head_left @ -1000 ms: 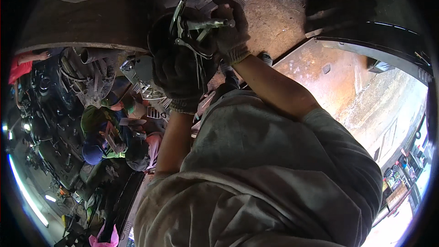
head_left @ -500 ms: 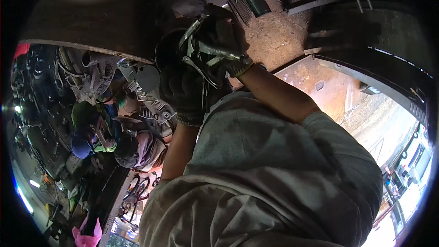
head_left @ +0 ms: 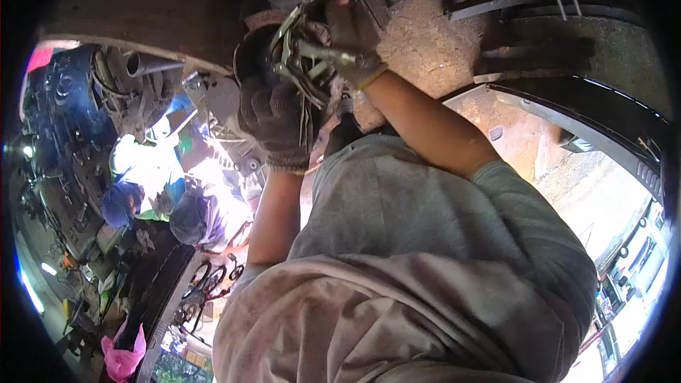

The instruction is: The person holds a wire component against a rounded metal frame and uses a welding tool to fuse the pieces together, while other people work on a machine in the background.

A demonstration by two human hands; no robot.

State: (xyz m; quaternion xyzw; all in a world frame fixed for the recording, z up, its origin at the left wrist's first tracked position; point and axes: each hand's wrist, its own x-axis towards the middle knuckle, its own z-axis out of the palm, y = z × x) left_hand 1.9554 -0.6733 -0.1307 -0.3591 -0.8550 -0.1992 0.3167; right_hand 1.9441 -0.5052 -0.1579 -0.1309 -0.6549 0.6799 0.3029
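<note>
Both my hands wear dark work gloves with knitted cuffs and are raised in front of my body. Between them is a metal locking clamp (head_left: pixel 306 71), like locking pliers with curved jaws and long handles. My left hand (head_left: pixel 273 117) is closed around its left side, near the lower handle ends. My right hand (head_left: pixel 352 37) grips it from the right, fingers curled near the arm that points toward my wrist. Dark shadow and the gloves hide parts of the clamp and what lies behind it.
At left, two people crouch by bright white light, one in a blue cap (head_left: pixel 119 206). A dark metal panel (head_left: pixel 135 25) spans the upper left. Metal bars (head_left: pixel 496 6) lie at upper right beside brown ground (head_left: pixel 433 42). A pink bag (head_left: pixel 124 354) hangs lower left.
A bright white glare has appeared by the two people at left, lighting the scene. My hands and the clamp have shifted slightly up and left, with both hands still gripping.
</note>
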